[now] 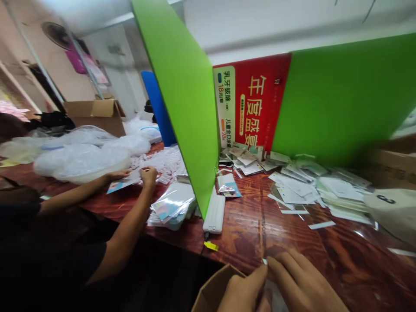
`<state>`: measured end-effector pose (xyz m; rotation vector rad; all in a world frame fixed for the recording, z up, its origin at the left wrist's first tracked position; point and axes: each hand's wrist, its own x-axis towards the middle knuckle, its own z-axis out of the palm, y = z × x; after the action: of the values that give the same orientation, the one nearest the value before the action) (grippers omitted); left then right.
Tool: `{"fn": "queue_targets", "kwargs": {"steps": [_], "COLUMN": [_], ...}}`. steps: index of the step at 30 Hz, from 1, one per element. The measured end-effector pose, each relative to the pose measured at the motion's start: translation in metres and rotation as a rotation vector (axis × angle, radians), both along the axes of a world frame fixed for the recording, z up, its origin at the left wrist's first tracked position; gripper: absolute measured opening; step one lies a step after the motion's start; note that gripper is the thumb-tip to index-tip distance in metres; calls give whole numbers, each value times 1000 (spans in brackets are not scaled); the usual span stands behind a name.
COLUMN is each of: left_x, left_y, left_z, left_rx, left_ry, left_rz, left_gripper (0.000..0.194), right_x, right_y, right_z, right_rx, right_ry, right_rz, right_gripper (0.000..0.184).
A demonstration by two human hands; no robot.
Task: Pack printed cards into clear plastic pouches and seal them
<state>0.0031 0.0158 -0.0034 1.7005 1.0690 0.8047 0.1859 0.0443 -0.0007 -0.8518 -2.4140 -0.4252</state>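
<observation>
At the table's front edge, my left hand (245, 288) and my right hand (299, 277) meet with fingertips pinched together. A small white tip (264, 261) shows between them. Below it, a whitish, see-through plastic bag (275, 298) hangs between the hands, mostly hidden by the fingers. Under my left hand is an open cardboard box (216, 286). Further back on the table lie a heap of cards in clear sleeves (292, 188) and a stack of white cards (344, 195). A single sleeved card (228, 184) lies by the green divider.
A green divider (182, 99) stands on the left, with a white power bank (214, 214) and yellow tag (211, 246) at its foot. Beyond it, a co-worker's hands (148, 177) handle a card near plastic bags (84, 151). A cloth bag (393, 212) lies right.
</observation>
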Motion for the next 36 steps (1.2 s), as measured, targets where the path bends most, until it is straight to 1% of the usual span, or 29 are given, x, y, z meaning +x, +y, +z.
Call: {"fn": "queue_targets", "kwargs": {"steps": [3,6,8,10,12,15,16,18,19,20,21,22,24,25,26,28,30,32,33,34,36], "left_x": [4,5,3,-1,-8,-23,-29,-42,-47,-52,-56,-58,-59,-58,-56,-52,-47,-43,-41,-40,-37], "left_y": [-1,-3,-6,-10,-14,-16,-15,-11,-8,-6,-4,-3,-1,-1,-1,-3,-5,-8,-10,-12,-16], "left_z": [0,5,11,15,14,7,5,1,0,0,1,2,3,4,4,4,4,4,3,2,1], "left_rx": [-9,12,2,-50,-104,-191,-227,-312,-351,-381,-402,-414,-426,-437,-455,-497,-534,-571,-592,-613,-651], "left_ry": [16,77,116,131,114,-40,-123,-292,-363,-418,-456,-480,-500,-506,-513,-533,-565,-592,-596,-594,-596], "left_rz": [-5,21,48,62,76,165,220,354,421,479,522,547,556,546,526,483,432,389,370,350,318], "left_gripper": [29,42,46,47,48,49,49,48,48,48,47,47,45,44,43,42,43,44,45,46,49], "right_x": [-9,-16,-18,-13,0,31,41,55,57,57,54,49,37,31,27,21,16,11,7,4,-1], "right_y": [-6,-9,-7,-3,5,12,9,-4,-14,-27,-41,-54,-76,-84,-88,-87,-74,-55,-45,-36,-23], "right_z": [2,2,-1,-6,-10,-9,-7,-5,-6,-11,-17,-26,-45,-52,-56,-54,-41,-26,-20,-15,-9], "right_rx": [-29,-126,-191,-243,-262,-261,-252,-237,-262,-321,-408,-530,-739,-821,-898,-1096,-1274,-1330,-1333,-1346,-1443], "right_ry": [80,287,427,499,542,663,707,780,787,766,719,635,485,426,389,386,548,804,913,985,1046], "right_rz": [-38,-60,-84,-130,-208,-394,-453,-541,-540,-502,-435,-323,-131,-55,-18,-17,-101,-154,-139,-112,-44], "right_gripper": [34,25,21,20,19,19,19,20,20,18,16,14,17,18,19,23,28,27,27,30,36]}}
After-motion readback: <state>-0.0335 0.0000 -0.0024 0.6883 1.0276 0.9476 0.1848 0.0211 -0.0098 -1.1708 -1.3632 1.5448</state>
